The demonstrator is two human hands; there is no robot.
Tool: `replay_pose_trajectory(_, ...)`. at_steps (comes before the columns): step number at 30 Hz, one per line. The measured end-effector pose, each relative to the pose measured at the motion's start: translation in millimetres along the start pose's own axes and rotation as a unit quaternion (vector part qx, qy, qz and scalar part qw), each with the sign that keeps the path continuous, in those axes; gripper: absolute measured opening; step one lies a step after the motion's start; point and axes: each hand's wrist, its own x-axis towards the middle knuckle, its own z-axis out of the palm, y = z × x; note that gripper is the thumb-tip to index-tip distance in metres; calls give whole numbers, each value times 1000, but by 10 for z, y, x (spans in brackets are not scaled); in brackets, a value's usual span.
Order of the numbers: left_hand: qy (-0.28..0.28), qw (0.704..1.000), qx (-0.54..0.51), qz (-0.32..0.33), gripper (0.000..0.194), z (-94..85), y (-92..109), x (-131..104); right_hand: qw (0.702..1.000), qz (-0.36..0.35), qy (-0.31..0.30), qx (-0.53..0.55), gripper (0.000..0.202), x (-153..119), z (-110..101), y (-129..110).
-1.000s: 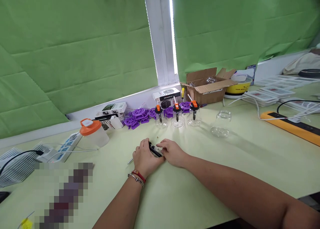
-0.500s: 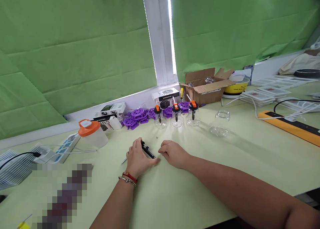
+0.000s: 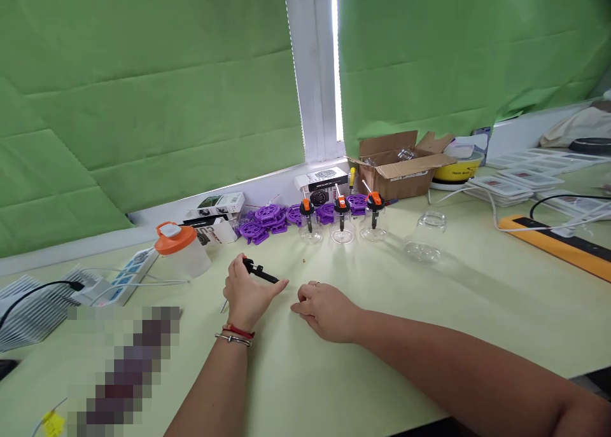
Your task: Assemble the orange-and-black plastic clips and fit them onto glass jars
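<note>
My left hand [image 3: 245,295] is wrapped round a slim black mechanism [image 3: 263,274] with a bit of orange at its top, held above the table; part of it is hidden by the palm. A thin metal rod [image 3: 223,306] sticks out below that hand, on its left side. Close by on the right, my right hand [image 3: 329,311] has its fingers curled together, and whatever they may pinch is hidden. Beyond both hands stand several glass jars, three of them with black-and-orange tops, such as the middle jar [image 3: 342,235]. An open glass jar [image 3: 422,252] is farther right.
Purple plastic parts [image 3: 270,215] lie along the wall beside small boxes [image 3: 217,230]. An orange-lidded bottle [image 3: 187,259] and a power strip [image 3: 131,277] are at left. A cardboard box [image 3: 405,184], a yellow bowl [image 3: 457,171] and an orange-and-black bar [image 3: 558,243] are at right.
My left hand has moved left with the black mechanism, which now lies at a flatter angle. My right hand has come slightly nearer to me, and the gap between the hands is wider.
</note>
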Motion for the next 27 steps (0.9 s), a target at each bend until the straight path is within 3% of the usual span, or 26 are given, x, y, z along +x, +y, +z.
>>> replay_pose_trajectory(6, -5, 999, 13, 40, 105, -17, 56, -76, 985, 158, 13, -61, 44, 98, -43, 98)
replay_pose_trajectory(10, -18, 998, 7, 66, 108, 3, 95, -126, 969, 240, -16, -52, 59, 149, -47, 228)
replay_pose_trajectory(19, -32, 997, 0, 77, 106, 24, 122, -165, 971, 237, 0, -19, 59, 144, -49, 284)
replay_pose_trajectory(22, -37, 996, 0, 79, 107, 13, 168, -189, 971, 227, 73, 15, 51, 150, -107, 240)
replay_pose_trajectory(25, -42, 994, -6, 97, 107, 16, 253, -259, 962, 195, 138, 132, 39, 133, -162, 130)
replay_pose_trajectory(27, -49, 992, -10, 115, 103, 35, 311, -320, 944, 186, 93, 254, 40, 103, -162, 54)
